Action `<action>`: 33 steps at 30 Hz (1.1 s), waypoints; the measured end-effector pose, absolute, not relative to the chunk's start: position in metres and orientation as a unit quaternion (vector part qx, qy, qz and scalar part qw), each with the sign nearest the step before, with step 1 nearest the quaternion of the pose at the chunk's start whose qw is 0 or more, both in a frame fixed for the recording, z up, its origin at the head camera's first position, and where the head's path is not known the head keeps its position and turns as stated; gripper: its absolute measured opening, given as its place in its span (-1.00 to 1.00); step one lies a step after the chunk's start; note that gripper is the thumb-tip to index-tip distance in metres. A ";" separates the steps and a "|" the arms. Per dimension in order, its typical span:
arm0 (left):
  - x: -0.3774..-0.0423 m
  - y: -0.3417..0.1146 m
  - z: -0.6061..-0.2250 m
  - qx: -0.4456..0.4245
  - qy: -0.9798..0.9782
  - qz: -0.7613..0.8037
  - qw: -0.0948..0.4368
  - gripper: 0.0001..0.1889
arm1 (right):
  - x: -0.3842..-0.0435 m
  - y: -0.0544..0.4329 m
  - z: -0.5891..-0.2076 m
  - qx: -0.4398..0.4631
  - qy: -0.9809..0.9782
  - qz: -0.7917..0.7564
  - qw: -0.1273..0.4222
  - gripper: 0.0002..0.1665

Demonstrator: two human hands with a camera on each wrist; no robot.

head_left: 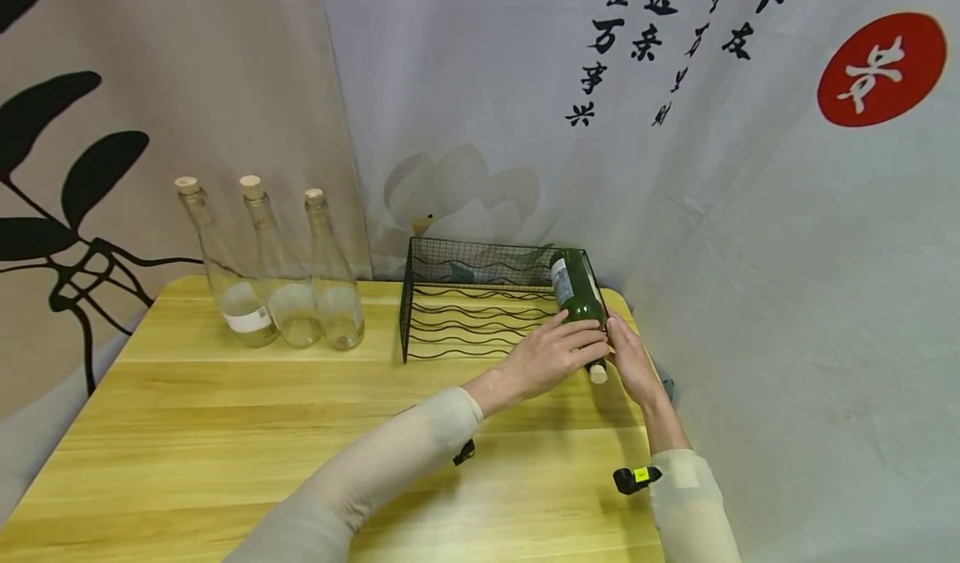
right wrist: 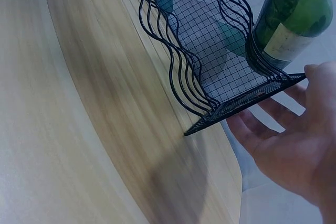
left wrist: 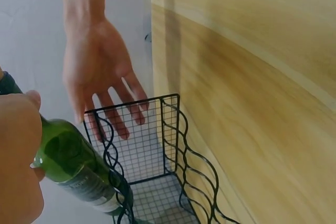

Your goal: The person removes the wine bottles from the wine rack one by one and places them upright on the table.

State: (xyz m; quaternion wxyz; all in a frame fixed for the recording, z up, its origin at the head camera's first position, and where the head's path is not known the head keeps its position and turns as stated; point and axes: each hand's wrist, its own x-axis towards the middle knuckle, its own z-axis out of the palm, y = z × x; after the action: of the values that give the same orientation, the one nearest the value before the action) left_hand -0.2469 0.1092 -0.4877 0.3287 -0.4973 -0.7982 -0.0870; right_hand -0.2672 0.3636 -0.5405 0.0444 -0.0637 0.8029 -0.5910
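A green glass bottle (head_left: pixel 576 284) with a pale label and cork (head_left: pixel 597 374) lies on the top tier at the right end of a black wire rack (head_left: pixel 406 309). Its base points to the wall and its neck toward the person. My left hand (head_left: pixel 551 353) reaches over from the left and holds the bottle around its neck and shoulder. On the rack's right side, my right hand (head_left: pixel 632 363) rests its fingers along the outside of the mesh end panel (right wrist: pixel 247 100). Those fingers are straight and spread in the left wrist view, with nothing gripped.
Three clear corked bottles (head_left: pixel 243 309) stand upright left of the rack, at the table's back edge. Behind the wooden table (head_left: pixel 300 429) hangs a printed cloth (head_left: pixel 480 87); another pale cloth (head_left: pixel 795 338) borders the right side. The rack stands close to the right table edge.
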 end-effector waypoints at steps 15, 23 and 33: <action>-0.254 0.105 -0.469 -0.470 -0.793 -0.198 0.335 -0.59 | -0.266 0.362 -0.541 -0.048 0.802 -0.593 0.049 -0.17; -0.258 0.100 -0.463 -0.466 -0.785 -0.267 0.308 -0.51 | -0.267 0.363 -0.542 -0.057 0.796 -0.601 0.048 -0.14; -0.265 0.095 -0.456 -0.445 -0.776 -0.348 0.282 -0.52 | -0.270 0.361 -0.544 -0.069 0.783 -0.617 0.043 -0.17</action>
State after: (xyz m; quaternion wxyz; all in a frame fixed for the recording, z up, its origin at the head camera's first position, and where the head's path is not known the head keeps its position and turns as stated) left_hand -0.2650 0.0950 -0.4559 0.2817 -0.4448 -0.7757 -0.3480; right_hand -0.2695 0.3608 -0.5437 0.0434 -0.0694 0.7826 -0.6171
